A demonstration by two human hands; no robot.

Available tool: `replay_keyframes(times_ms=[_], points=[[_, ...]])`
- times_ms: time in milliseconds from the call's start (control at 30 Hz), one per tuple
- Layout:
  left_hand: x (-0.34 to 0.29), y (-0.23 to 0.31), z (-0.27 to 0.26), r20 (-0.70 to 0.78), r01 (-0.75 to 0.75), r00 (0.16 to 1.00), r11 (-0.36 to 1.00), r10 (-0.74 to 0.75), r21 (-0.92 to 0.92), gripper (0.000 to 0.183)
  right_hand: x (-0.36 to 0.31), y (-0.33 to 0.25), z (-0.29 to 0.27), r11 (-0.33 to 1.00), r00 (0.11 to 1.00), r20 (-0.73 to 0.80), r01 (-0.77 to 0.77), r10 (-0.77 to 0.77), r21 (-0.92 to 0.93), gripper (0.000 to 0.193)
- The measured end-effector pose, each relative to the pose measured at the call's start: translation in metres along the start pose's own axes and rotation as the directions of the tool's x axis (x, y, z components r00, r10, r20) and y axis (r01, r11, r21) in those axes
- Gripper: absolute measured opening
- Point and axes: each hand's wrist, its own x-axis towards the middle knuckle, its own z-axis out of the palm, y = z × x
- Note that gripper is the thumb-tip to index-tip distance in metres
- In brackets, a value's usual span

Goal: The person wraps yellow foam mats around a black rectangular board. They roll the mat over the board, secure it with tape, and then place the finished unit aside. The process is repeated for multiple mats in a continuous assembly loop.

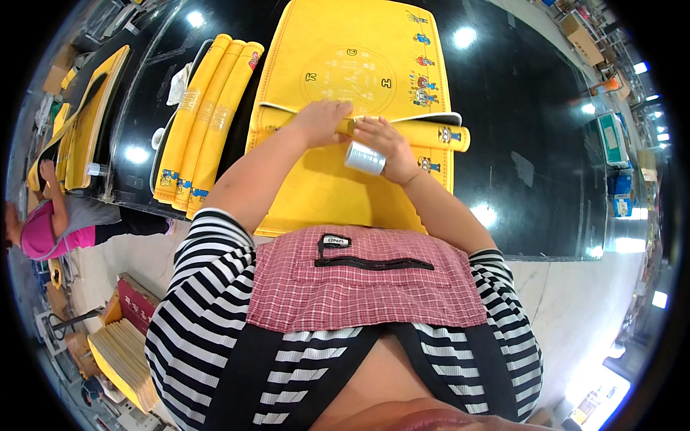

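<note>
A yellow mat rolled into a tube lies crosswise on a stack of flat yellow mats printed with small cartoon figures. Its dark-edged loose end sticks up along the far side of the tube. My left hand presses on the rolled mat left of its middle, fingers bent over it. Beside it, my right hand holds a roll of clear tape under its palm, with its fingertips on the rolled mat. The two hands nearly meet, and the tape's free end cannot be made out.
Several taped yellow rolls lie side by side on the black table to the left. Farther left, a person in pink handles another pile of yellow mats. A box of yellow sheets stands at lower left.
</note>
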Motion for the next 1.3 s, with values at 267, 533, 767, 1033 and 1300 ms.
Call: replay_keyframes(times_ms=[267, 533, 767, 1033, 1300], points=[[-0.062, 0.055, 0.001, 0.186, 0.127, 0.978, 0.979, -0.097, -0.160, 0.058, -0.070, -0.060, 0.004, 0.996, 0.996, 0.078, 0.057, -0.051, -0.074, 0.066], [-0.014, 0.024, -0.002, -0.263, 0.164, 0.952, 0.986, -0.156, 0.008, 0.029, 0.007, 0.002, 0.002, 0.989, 0.983, -0.124, -0.126, 0.134, 0.076, 0.043], [-0.040, 0.053, 0.049, -0.394, 0.095, 0.919, 0.981, -0.022, 0.167, 0.075, 0.094, 0.098, -0.006, 0.863, 0.872, -0.092, -0.453, 0.482, 0.224, 0.028], [0.053, -0.020, 0.016, -0.273, 0.158, 0.955, 0.979, -0.118, 0.131, 0.087, 0.103, 0.090, -0.010, 0.792, 0.844, 0.000, -0.504, 0.537, 0.346, 0.031], [0.101, -0.043, -0.019, 0.015, 0.225, 0.972, 0.949, -0.234, 0.221, 0.064, 0.081, 0.095, 0.012, 0.976, 0.994, -0.099, -0.068, 0.048, -0.208, 0.048]])
